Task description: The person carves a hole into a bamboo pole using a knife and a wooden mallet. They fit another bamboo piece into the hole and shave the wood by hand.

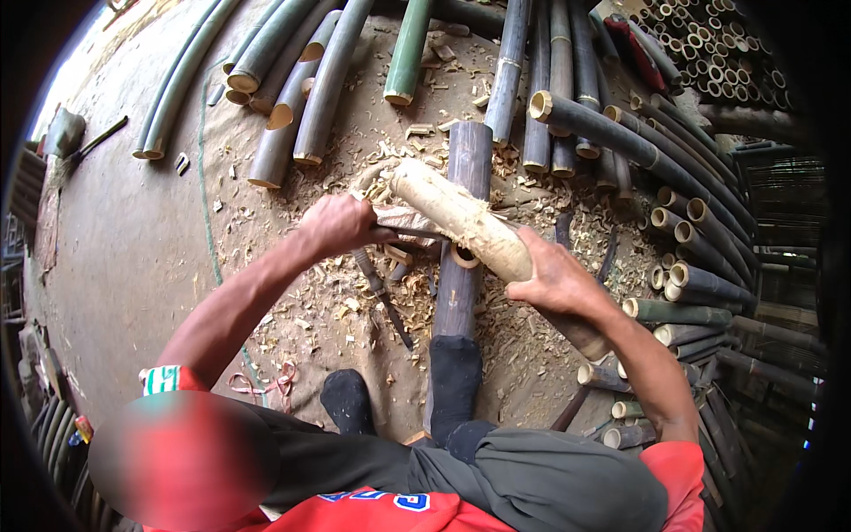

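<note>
My right hand [560,275] grips the lower end of a thick bamboo piece [456,217]. Its upper surface is pale and scraped, with rough fibres, and it slants up to the left. In my closed left hand [341,222] is a knife whose dark, narrow blade [412,233] reaches right, up to the underside of the bamboo piece; the hand covers its handle. Beneath the piece lies a dark bamboo pole [459,306] with a round hole near its middle. My black-socked foot [455,377] rests on the pole's near end.
Another knife [381,297] lies among shavings [310,324] on the ground. Long dark bamboo poles [332,80] and a green one [409,53] lie at the far side. More poles [700,230] are stacked on the right. My other foot [347,402] stands left of the pole.
</note>
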The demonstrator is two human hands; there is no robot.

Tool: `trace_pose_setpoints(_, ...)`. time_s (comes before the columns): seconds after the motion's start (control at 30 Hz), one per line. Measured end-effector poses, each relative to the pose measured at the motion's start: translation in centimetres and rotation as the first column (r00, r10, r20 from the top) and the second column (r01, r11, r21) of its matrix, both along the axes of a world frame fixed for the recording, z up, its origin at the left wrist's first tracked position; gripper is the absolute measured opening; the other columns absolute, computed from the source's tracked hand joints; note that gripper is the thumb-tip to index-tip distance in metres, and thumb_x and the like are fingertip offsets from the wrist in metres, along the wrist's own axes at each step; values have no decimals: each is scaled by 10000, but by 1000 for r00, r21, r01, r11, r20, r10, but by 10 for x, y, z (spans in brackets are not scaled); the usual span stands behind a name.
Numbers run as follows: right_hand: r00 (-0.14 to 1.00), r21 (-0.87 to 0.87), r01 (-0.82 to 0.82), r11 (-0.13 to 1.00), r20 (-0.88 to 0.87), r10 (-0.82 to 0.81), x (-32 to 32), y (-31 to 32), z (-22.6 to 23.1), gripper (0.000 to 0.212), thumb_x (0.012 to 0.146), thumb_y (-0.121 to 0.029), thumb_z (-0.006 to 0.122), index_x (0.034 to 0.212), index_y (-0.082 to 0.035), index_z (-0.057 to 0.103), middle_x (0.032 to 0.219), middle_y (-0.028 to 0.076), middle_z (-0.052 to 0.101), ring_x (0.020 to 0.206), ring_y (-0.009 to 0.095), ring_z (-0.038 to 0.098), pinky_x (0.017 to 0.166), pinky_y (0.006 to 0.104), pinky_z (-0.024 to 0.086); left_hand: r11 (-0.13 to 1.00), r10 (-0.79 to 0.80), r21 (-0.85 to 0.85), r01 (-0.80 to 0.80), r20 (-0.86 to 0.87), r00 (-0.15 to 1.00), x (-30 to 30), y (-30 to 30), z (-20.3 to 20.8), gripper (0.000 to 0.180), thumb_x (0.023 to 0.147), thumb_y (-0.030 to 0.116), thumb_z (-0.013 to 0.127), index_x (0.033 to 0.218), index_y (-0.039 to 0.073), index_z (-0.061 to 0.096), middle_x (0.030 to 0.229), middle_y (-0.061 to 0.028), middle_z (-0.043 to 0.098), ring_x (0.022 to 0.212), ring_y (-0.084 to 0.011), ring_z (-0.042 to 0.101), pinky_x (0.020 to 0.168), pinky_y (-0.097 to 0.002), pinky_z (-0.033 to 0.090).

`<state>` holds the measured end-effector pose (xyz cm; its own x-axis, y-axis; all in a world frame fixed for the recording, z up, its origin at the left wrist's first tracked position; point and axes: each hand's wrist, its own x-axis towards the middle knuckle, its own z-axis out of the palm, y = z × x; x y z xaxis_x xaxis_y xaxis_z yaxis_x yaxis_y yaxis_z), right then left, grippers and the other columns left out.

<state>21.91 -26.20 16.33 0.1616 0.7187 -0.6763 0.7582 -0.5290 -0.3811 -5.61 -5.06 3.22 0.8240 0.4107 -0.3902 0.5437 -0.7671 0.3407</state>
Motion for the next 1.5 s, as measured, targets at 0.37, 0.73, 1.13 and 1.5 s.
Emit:
trace_pose_setpoints(0.37, 991, 360, 130, 924, -87, -106, 24, -12, -4, 794, 684, -203, 848, 1361, 38, 511, 1212, 209, 671, 1138, 315, 666, 1010, 409, 517, 998, 65, 3, -65, 78, 995, -35, -63, 19, 288, 916, 336, 730, 998, 61, 704, 896, -149, 711, 750, -304, 728, 643, -460, 581)
trace_pose_setpoints(0.73, 436, 157, -892, 424, 546, 715, 40, -4, -38, 610, 803, -350, 820, 1239, -31, 538, 924, 116, 648, 870, 250, 695, 708, 440, 578, 999, 21, 43, -16, -126, 992, -22, -56, 15, 187, 989, 126, 558, 1018, -10, 683, 858, -176, 714, 685, -303, 721, 570, -453, 581)
trace_pose_setpoints(1.13, 469, 184, -882, 434, 441, 765, 17, -12, -35, 528, 899, -350, 770, 1231, 1, 556, 993, 174, 681, 876, 273, 709, 780, 433, 615, 989, 53, 143, -39, -93, 994, -36, -67, -15, 140, 1024, 119, 514, 1043, 4, 592, 902, -139, 665, 655, -248, 671, 582, -441, 552)
trace_pose_setpoints(1.5, 475, 316, -876, 364, 440, 762, -4, -20, -34, 325, 988, -267, 657, 1161, -4, 578, 884, 131, 669, 790, 212, 690, 658, 401, 591, 990, 18, 142, 1, -132, 991, -30, -62, -13, 135, 1042, 116, 515, 1059, -6, 569, 961, -160, 646, 746, -235, 691, 609, -422, 585)
